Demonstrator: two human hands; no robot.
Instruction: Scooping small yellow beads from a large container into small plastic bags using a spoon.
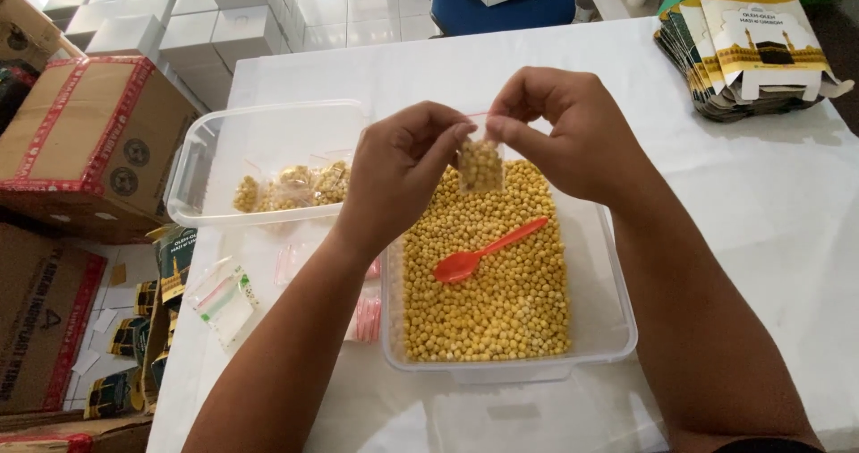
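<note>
Yellow chickpeas fill the small clear bag (pixel 480 165) that both hands, left hand (pixel 400 171) and right hand (pixel 573 131), pinch by its top above the tub (pixel 608 328), so spills fall back in.

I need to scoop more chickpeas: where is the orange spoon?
In the head view, the orange spoon lies on the yellow chickpeas in the clear tub, just below the small bag both hands hold.

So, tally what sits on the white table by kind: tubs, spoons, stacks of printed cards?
Clear plastic tubs: 2 — tub of yellow beans, tub of filled bags
Orange spoon: 1
Stack of printed cards: 1
Total: 4
</note>
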